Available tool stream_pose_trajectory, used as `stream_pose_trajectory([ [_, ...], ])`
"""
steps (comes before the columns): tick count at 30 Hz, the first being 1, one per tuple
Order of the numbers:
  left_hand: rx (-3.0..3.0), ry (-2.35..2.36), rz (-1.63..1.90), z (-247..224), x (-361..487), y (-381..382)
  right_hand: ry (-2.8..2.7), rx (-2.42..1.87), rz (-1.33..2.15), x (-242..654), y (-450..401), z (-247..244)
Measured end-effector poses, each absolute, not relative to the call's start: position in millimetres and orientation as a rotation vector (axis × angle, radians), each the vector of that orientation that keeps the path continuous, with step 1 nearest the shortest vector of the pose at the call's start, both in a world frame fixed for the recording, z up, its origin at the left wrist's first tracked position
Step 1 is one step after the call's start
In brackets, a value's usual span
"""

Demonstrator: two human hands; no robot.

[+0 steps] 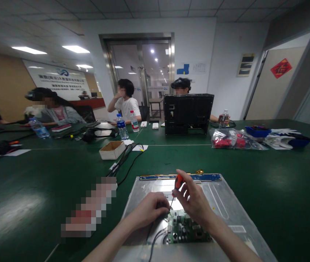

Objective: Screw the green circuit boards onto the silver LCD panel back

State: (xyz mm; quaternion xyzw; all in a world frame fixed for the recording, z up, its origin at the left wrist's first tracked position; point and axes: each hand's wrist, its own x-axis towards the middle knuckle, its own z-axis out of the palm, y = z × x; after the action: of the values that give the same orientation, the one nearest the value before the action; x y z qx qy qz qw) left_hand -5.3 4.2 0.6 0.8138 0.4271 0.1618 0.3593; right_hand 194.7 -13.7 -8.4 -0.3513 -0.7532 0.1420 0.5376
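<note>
A screwdriver [179,181] with an orange and black handle is held in my right hand [194,198], its shaft slanting down to the upper left corner of a green circuit board [183,229]. My left hand [153,206] is closed beside the screwdriver's tip, thumb and forefinger together at the board's edge; what lies between them is hidden. The board sits on a silver metal panel [220,207], which has a blue strip [208,177] along its far edge. Dark cables [155,240] run from the board's left side towards me.
On the green table [62,174], a small open box [112,150], bottles [121,126] and cables [123,160] lie beyond the panel. A black casing [189,114] stands at the back. Plastic bags [234,140] and a blue tray [258,131] are at the right. Several people sit around.
</note>
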Motion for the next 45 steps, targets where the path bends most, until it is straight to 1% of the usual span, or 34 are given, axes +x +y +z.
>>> stream_pose_trajectory([
  [12,2.070,1.097,0.415,-2.2,-6.3,4.9,-1.812,-0.855,0.407,193.9,-18.1,-0.3],
  [25,2.072,1.092,0.421,-2.0,-6.3,6.0,-1.781,-0.839,0.332,194.8,-13.2,-7.9],
  [36,2.074,1.093,0.394,-2.4,-6.7,6.2,-1.815,-0.859,0.419,194.8,-18.0,-2.5],
  [45,2.077,1.091,0.421,-1.3,-5.9,5.7,-1.792,-0.827,0.380,194.6,-16.1,-5.2],
])
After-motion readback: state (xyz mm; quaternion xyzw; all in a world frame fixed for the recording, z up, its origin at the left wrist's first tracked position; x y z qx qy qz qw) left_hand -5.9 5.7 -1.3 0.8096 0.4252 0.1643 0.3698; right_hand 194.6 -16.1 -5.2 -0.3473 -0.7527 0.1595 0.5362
